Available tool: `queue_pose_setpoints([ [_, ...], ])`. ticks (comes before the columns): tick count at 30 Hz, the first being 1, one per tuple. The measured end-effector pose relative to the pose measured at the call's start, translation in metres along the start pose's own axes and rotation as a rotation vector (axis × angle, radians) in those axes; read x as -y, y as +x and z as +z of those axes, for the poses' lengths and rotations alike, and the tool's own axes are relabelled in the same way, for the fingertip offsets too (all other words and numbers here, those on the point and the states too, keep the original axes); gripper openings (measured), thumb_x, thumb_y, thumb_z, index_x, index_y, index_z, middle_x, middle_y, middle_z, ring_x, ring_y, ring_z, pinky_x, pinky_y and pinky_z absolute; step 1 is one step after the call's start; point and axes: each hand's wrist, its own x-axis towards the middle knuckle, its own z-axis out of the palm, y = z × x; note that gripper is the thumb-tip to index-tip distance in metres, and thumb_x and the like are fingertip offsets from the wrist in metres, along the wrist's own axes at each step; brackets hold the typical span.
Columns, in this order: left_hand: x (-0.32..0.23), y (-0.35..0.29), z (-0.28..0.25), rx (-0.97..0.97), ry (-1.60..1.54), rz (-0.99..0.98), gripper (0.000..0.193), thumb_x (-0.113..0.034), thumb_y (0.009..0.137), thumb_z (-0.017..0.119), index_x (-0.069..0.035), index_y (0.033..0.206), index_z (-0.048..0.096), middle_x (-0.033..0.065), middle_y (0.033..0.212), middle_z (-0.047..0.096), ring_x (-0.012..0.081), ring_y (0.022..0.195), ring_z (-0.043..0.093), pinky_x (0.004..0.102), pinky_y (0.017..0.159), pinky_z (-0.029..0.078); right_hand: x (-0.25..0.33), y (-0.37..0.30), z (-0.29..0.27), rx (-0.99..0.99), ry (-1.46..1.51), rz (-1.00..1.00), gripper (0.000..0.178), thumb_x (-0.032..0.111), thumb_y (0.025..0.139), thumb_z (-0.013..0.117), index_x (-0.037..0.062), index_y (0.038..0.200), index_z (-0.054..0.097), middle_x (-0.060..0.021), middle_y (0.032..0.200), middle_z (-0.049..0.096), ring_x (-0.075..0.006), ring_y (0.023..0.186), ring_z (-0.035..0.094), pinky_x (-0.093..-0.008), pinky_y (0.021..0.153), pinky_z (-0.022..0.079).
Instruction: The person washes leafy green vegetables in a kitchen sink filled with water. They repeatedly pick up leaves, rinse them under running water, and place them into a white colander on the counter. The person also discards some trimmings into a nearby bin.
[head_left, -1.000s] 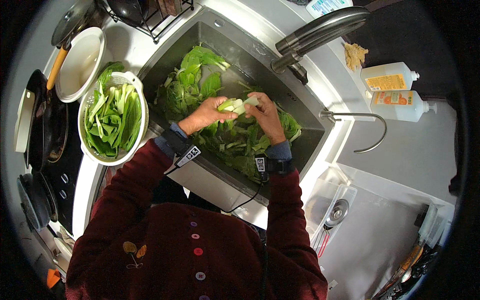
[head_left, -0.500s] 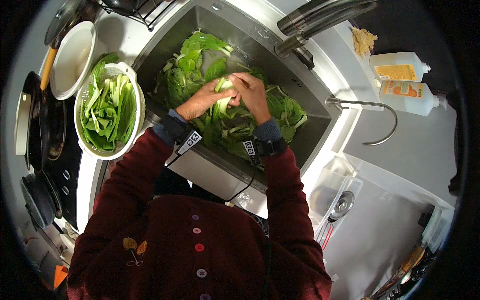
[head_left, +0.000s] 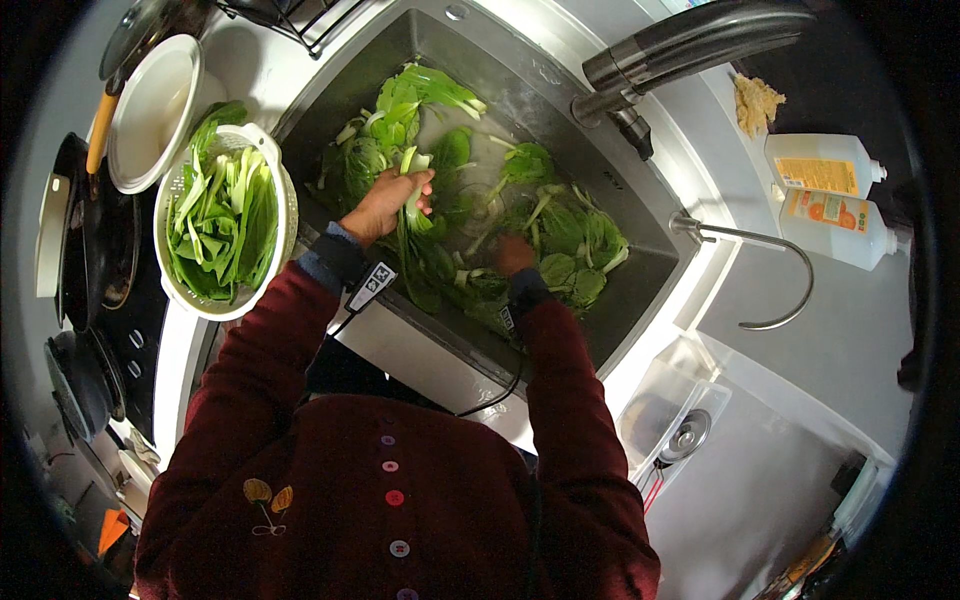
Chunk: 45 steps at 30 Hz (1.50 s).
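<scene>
My left hand (head_left: 380, 208) is closed around a bunch of leafy greens (head_left: 413, 232), pale stalk ends up and leaves trailing into the water. It is over the left half of a grey sink (head_left: 645, 275). My right hand (head_left: 515, 254) reaches down into the water among loose greens near the sink's front side; its fingers are hidden. More greens (head_left: 570, 230) float at the right, and others (head_left: 395, 118) lie toward the back left. Left of the sink, a white colander (head_left: 287, 222) holds a heap of greens (head_left: 222, 225).
A dark faucet (head_left: 690, 50) arches over the sink's back right corner, with a thin curved spout (head_left: 800, 260) farther right. Two clear bottles (head_left: 825, 165) lie on the right counter near a sponge (head_left: 757, 105). A white bowl (head_left: 150, 110) and pans (head_left: 115, 240) sit at the left.
My hands were together at the greens and have parted. The left has moved slightly left, keeping the bunch, while the right has gone down into the water. The view has shifted slightly.
</scene>
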Motion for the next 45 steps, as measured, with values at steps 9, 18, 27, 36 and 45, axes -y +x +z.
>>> queue_pose_setpoints([
  [9, 0.013, 0.006, 0.009, -0.01, 0.128, 0.053, 0.018, -0.015, 0.081, 0.06, -0.002, 0.092, 0.052, 0.0031, 0.071, 0.055, 0.0126, 0.052, 0.05, 0.0278, 0.051, 0.044, 0.018, -0.039, -0.088, -0.313, 0.765, -0.186, 0.038, 0.039, 0.085, 0.052, 0.0041, 0.093, 0.064, -0.0127, 0.082, 0.061, -0.0233, 0.073, 0.056, -0.0394, 0.066, 0.045],
  [18, 0.028, 0.003, 0.034, 0.104, 0.299, 0.192, 0.033, -0.015, 0.074, 0.07, -0.001, 0.099, 0.055, 0.0024, 0.085, 0.061, 0.0097, 0.077, 0.055, 0.0231, 0.068, 0.044, 0.072, -0.06, -0.137, -0.674, 1.079, -0.318, 0.026, 0.021, 0.079, 0.064, -0.0014, 0.093, 0.061, -0.0055, 0.072, 0.062, -0.0087, 0.065, 0.056, -0.0258, 0.057, 0.044],
  [27, 0.037, 0.006, 0.033, 0.099, 0.455, 0.391, 0.037, -0.016, 0.071, 0.072, -0.001, 0.099, 0.052, 0.003, 0.089, 0.059, 0.0098, 0.079, 0.054, 0.0252, 0.072, 0.045, 0.093, -0.058, -0.133, -0.945, 0.874, -0.124, 0.026, 0.015, 0.076, 0.065, -0.0014, 0.061, 0.052, 0.0, 0.05, 0.047, -0.0052, 0.048, 0.038, -0.0254, 0.041, 0.032],
  [36, 0.037, 0.023, 0.021, -0.078, 0.565, 0.391, 0.033, -0.021, 0.073, 0.071, -0.002, 0.097, 0.056, 0.0051, 0.082, 0.063, 0.0117, 0.07, 0.056, 0.027, 0.065, 0.046, 0.063, -0.055, -0.136, -0.489, 1.225, -0.327, 0.034, 0.03, 0.092, 0.042, 0.0052, 0.112, 0.054, -0.0064, 0.092, 0.063, -0.0132, 0.077, 0.06, -0.027, 0.065, 0.048],
  [45, 0.028, 0.007, -0.002, -0.238, 0.329, 0.285, 0.032, -0.023, 0.073, 0.07, -0.003, 0.095, 0.059, 0.0046, 0.084, 0.061, 0.014, 0.075, 0.054, 0.0294, 0.071, 0.043, 0.012, 0.019, -0.022, -0.372, -0.062, 0.179, 0.044, 0.017, 0.084, 0.053, 0.012, 0.126, 0.041, -0.0136, 0.124, 0.038, -0.0323, 0.111, 0.037, -0.0468, 0.082, 0.042],
])
